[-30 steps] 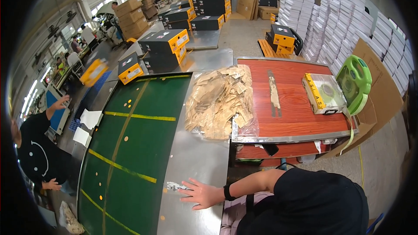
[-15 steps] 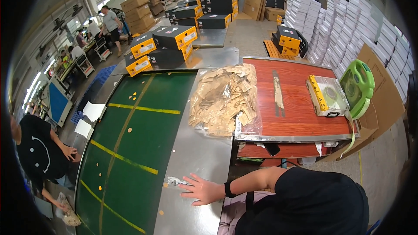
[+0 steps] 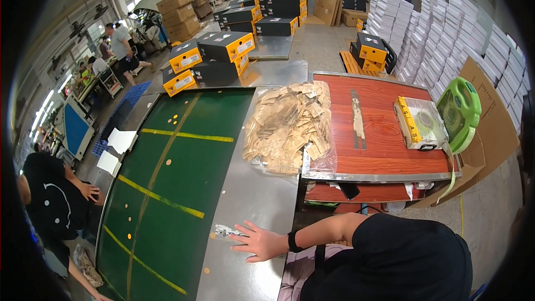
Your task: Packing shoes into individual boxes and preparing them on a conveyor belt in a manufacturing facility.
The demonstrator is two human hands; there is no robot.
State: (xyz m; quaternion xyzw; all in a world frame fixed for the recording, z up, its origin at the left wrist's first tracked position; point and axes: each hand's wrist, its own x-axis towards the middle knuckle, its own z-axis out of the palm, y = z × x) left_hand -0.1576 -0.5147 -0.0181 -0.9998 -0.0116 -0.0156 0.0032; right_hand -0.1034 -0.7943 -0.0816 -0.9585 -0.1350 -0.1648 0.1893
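My right hand (image 3: 259, 243) lies palm down on the metal border (image 3: 245, 270) beside the green conveyor belt (image 3: 178, 195). Its fingers are spread, pointing left, and it holds nothing. A dark band (image 3: 293, 242) circles the wrist. A crumpled silvery patch (image 3: 225, 230) on the metal is right by my fingertips. My left hand is out of the picture. Beyond my right hand sits a clear plastic bag (image 3: 287, 128) heaped with small flat brown paper packets. Several small orange and tan discs, among them an orange disc (image 3: 129, 236), lie on the belt.
Across the belt, a co-worker in black (image 3: 53, 200) leans in near a small bag (image 3: 86, 266). The red wood-grain table (image 3: 384, 134) bears a yellow-edged case (image 3: 421, 124); a green reel (image 3: 460, 112) stands beside it. Black-and-orange boxes (image 3: 225, 47) and white box stacks (image 3: 434, 44) stand farther back.
The co-worker's lower hand has left the small bag and reaches down toward the bottom edge. A person in the background has moved left. My right hand has stayed put.
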